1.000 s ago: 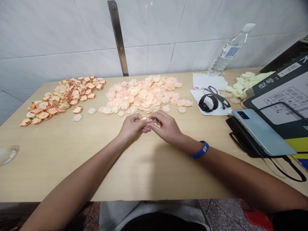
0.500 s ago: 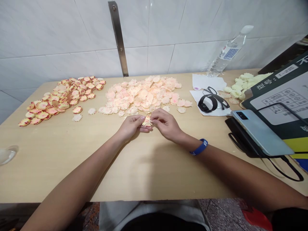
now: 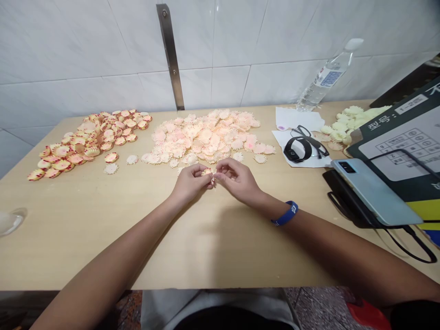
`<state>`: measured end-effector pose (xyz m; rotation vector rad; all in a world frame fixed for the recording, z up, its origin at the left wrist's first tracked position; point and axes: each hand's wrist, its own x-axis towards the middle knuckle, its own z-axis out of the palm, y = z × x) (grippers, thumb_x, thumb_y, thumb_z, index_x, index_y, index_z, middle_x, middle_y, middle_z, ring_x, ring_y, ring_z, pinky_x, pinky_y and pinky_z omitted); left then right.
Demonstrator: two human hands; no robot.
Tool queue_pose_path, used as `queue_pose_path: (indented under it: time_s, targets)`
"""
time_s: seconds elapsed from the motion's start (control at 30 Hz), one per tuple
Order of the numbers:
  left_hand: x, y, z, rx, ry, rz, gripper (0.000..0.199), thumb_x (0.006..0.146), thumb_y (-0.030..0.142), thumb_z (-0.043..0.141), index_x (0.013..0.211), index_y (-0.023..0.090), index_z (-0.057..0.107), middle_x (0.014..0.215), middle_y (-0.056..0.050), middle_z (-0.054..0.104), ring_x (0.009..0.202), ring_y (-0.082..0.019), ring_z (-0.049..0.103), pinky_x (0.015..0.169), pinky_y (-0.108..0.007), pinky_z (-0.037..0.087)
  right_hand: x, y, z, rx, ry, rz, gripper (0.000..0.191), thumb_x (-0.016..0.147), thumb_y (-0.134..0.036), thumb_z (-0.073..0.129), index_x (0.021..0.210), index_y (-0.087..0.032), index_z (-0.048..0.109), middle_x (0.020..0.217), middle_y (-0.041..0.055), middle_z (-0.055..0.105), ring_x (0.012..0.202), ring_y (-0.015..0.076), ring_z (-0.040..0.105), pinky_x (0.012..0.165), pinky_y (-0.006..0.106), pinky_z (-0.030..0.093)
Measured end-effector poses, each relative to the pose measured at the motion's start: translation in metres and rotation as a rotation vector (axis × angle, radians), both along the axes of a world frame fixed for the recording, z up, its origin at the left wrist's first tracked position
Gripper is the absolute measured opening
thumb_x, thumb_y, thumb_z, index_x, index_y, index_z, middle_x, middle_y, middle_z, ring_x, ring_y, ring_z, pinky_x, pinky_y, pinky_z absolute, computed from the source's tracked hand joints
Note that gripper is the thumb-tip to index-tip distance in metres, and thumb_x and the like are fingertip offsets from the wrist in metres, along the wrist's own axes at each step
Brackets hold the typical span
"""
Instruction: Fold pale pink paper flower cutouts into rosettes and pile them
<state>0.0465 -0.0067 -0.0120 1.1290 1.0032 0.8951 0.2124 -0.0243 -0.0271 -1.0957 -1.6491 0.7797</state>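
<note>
Between my hands is a small pale flower-shaped piece with red-tipped petals. My left hand pinches it between thumb and fingers. My right hand, a blue band on its wrist, has its thumb and forefinger closed at the piece's right edge. The fingers cover much of the piece. Just beyond my hands spreads a heap of pale pink petal discs. Off to the left lies a pile of thicker flower pieces with red edges.
On the right are a water bottle, paper with a black watch and glasses, pale green petal discs, and a phone on a black case with a cable. A dark box leans there. A clear object sits at the left edge.
The flower piece has been turned in my fingers and now shows less of its face. My left hand's fingers have curled in more around it; my right hand stays at its edge.
</note>
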Motion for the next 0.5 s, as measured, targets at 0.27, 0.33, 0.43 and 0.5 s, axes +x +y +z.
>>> queue_pose_path:
  time_s: [0.27,0.33,0.43,0.5]
  targets:
    - [-0.003,0.000,-0.012,0.184,0.231,0.071,0.019,0.070,0.029,0.073,0.070,0.016,0.059,0.062,0.000,0.064,0.061,-0.014,0.062,0.057,-0.022,0.045,-0.005,-0.004,0.001,-0.010,-0.236,0.014,0.037,0.091,-0.034,0.053,0.058,-0.019,0.047,0.055,-0.0016,0.046,0.054,0.0112,0.040,0.054,0.026,0.029]
    - [-0.002,-0.002,-0.012,0.198,0.266,0.052,0.019,0.074,0.032,0.070,0.072,0.017,0.058,0.064,-0.002,0.066,0.064,-0.016,0.065,0.059,-0.024,0.047,-0.005,-0.002,0.000,-0.066,-0.176,0.010,0.038,0.090,-0.030,0.051,0.055,-0.019,0.043,0.052,-0.0028,0.041,0.052,0.0101,0.036,0.053,0.026,0.027]
    - [-0.002,-0.003,-0.011,0.275,0.362,0.073,0.020,0.077,0.033,0.068,0.072,0.017,0.058,0.063,-0.002,0.065,0.062,-0.015,0.063,0.056,-0.024,0.044,-0.002,0.000,0.000,-0.155,-0.083,0.035,0.037,0.087,-0.028,0.052,0.052,-0.019,0.041,0.048,-0.0038,0.039,0.049,0.0092,0.035,0.050,0.026,0.025]
    - [-0.002,-0.001,-0.011,0.296,0.376,0.120,0.019,0.077,0.030,0.067,0.071,0.017,0.055,0.060,0.001,0.062,0.058,-0.013,0.059,0.055,-0.023,0.042,0.002,0.001,0.001,-0.179,-0.018,0.080,0.035,0.085,-0.027,0.051,0.052,-0.019,0.044,0.049,-0.0031,0.044,0.048,0.0095,0.038,0.050,0.026,0.028]
